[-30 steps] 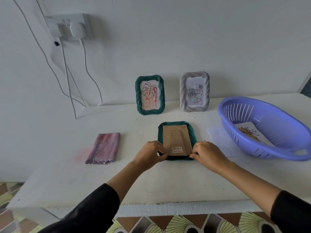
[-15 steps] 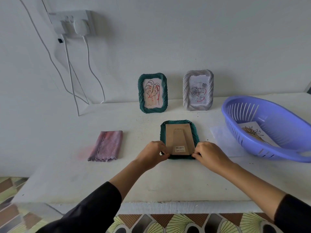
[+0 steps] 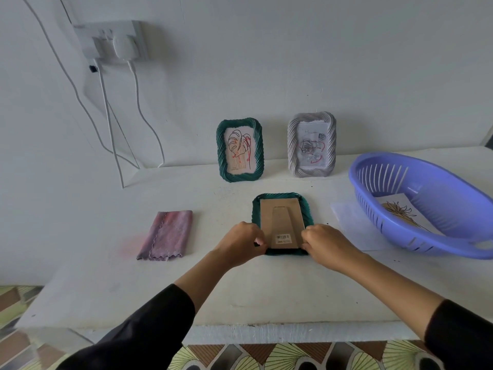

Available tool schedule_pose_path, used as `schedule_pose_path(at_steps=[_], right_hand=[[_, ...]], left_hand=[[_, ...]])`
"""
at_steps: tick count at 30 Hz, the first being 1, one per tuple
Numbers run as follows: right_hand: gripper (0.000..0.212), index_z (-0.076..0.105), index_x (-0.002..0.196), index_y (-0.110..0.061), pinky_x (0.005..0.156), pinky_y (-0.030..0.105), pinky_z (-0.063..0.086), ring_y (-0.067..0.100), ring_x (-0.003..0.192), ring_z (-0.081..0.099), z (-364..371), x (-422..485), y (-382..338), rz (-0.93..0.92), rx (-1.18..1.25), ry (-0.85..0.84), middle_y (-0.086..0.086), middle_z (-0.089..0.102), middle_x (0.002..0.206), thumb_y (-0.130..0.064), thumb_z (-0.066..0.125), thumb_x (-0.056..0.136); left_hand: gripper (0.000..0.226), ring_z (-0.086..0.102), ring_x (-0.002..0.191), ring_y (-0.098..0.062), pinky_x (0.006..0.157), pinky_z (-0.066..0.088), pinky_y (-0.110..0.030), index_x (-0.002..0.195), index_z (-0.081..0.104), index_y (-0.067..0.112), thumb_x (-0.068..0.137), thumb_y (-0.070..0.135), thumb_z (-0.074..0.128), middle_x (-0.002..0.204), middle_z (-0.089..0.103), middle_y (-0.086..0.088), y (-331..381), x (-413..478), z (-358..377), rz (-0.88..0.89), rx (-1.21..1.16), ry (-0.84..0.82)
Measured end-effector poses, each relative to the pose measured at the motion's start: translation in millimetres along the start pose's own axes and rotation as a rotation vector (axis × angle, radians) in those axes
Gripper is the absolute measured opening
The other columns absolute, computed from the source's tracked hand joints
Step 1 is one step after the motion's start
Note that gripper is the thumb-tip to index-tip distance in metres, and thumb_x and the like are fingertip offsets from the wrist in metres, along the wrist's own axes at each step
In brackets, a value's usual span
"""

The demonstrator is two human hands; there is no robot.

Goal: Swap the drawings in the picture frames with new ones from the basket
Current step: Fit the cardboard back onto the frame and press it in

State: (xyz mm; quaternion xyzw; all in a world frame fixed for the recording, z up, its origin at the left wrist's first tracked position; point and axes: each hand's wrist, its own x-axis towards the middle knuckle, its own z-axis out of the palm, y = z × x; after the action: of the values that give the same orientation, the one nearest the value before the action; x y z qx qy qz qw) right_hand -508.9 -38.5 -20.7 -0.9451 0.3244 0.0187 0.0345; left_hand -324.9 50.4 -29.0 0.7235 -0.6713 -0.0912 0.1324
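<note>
A dark green ribbed picture frame lies face down on the white table, its brown cardboard back and barcode sticker turned up. The left hand has its grip closed on the frame's near left edge, fingers curled in against the cardboard. The right hand grips the near right edge the same way.

Behind them, a second green ribbed frame with a leaf drawing and a grey ribbed frame with a rose drawing stand against the wall. To the right sits a purple slotted plastic basket holding a flower drawing on paper. A folded pink cloth lies to the left.
</note>
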Motion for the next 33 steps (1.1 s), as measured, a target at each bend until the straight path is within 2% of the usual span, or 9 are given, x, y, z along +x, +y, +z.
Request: schedule_pose_path(at_steps=[5, 9, 14, 20, 23, 27, 30, 32, 33], right_hand=[[0.043, 0.024, 0.057, -0.013, 0.052, 0.028, 0.023, 0.023, 0.069, 0.039, -1, 4, -1, 0.045, 0.034, -0.021, 0.000, 0.030, 0.062, -0.011, 0.048, 0.093], [0.044, 0.025, 0.055, -0.011, 0.047, 0.025, 0.020, 0.017, 0.056, 0.031, -4, 9, -2, 0.082, 0.077, -0.042, 0.001, 0.028, 0.059, -0.004, 0.051, 0.090], [0.051, 0.023, 0.050, -0.011, 0.045, 0.026, 0.020, 0.025, 0.068, 0.037, -10, 13, -2, 0.123, 0.120, -0.056, 0.002, 0.025, 0.055, -0.008, 0.058, 0.088], [0.044, 0.028, 0.054, -0.012, 0.057, 0.027, 0.033, 0.026, 0.073, 0.045, -4, 18, -1, 0.258, 0.220, -0.072, 0.003, 0.037, 0.060, -0.007, 0.058, 0.086], [0.033, 0.035, 0.060, -0.013, 0.066, 0.028, 0.039, 0.026, 0.078, 0.051, -2, 19, 0, 0.321, 0.282, -0.072, 0.007, 0.050, 0.078, -0.007, 0.057, 0.084], [0.023, 0.045, 0.064, -0.011, 0.069, 0.030, 0.045, 0.030, 0.090, 0.062, -4, 25, 5, 0.374, 0.404, -0.109, 0.011, 0.062, 0.091, -0.010, 0.061, 0.080], [0.025, 0.063, 0.082, 0.002, 0.069, 0.029, 0.043, 0.030, 0.093, 0.064, -10, 30, 12, 0.383, 0.500, -0.121, 0.015, 0.068, 0.097, -0.022, 0.069, 0.078], [0.035, 0.066, 0.084, 0.004, 0.066, 0.029, 0.041, 0.028, 0.085, 0.063, -14, 37, 20, 0.392, 0.552, -0.115, 0.015, 0.068, 0.088, -0.030, 0.072, 0.077], [0.034, 0.062, 0.072, 0.001, 0.060, 0.029, 0.038, 0.027, 0.076, 0.058, -16, 42, 24, 0.412, 0.569, -0.085, 0.015, 0.064, 0.075, -0.031, 0.071, 0.078]], left_hand=[[0.019, 0.065, 0.087, -0.014, 0.078, 0.052, -0.023, 0.095, 0.073, 0.013, 0.087, 0.019, 0.058, 0.099, 0.072, 0.001, 1, 4, -5, 0.002, -0.025, -0.026], [0.020, 0.066, 0.092, -0.015, 0.085, 0.055, -0.027, 0.104, 0.071, 0.015, 0.088, 0.022, 0.062, 0.106, 0.072, -0.001, 0, 9, -9, -0.033, -0.053, -0.108], [0.022, 0.065, 0.097, -0.016, 0.083, 0.049, -0.023, 0.108, 0.070, 0.015, 0.088, 0.021, 0.062, 0.111, 0.070, -0.003, 3, 12, -10, -0.071, -0.067, -0.134], [0.022, 0.063, 0.100, -0.014, 0.080, 0.044, -0.018, 0.108, 0.070, 0.015, 0.088, 0.020, 0.061, 0.113, 0.069, -0.001, 7, 13, -8, -0.137, -0.095, -0.124], [0.023, 0.063, 0.102, -0.015, 0.082, 0.044, -0.020, 0.108, 0.069, 0.015, 0.088, 0.018, 0.060, 0.114, 0.069, -0.001, 9, 16, -7, -0.155, -0.106, -0.140], [0.019, 0.064, 0.097, -0.016, 0.079, 0.044, -0.020, 0.100, 0.072, 0.012, 0.083, 0.016, 0.065, 0.107, 0.071, -0.002, 5, 18, -11, -0.174, -0.132, -0.142], [0.017, 0.059, 0.082, -0.011, 0.071, 0.044, -0.014, 0.097, 0.073, 0.009, 0.083, 0.010, 0.065, 0.104, 0.070, -0.007, 1, 21, -18, -0.165, -0.256, -0.092], [0.017, 0.053, 0.072, -0.004, 0.063, 0.041, -0.011, 0.096, 0.073, 0.011, 0.086, 0.009, 0.060, 0.103, 0.069, -0.005, -4, 25, -23, -0.171, -0.275, 0.006], [0.017, 0.052, 0.071, -0.004, 0.064, 0.042, -0.014, 0.096, 0.072, 0.012, 0.087, 0.009, 0.058, 0.103, 0.069, -0.004, -7, 28, -25, -0.172, -0.264, 0.049]])
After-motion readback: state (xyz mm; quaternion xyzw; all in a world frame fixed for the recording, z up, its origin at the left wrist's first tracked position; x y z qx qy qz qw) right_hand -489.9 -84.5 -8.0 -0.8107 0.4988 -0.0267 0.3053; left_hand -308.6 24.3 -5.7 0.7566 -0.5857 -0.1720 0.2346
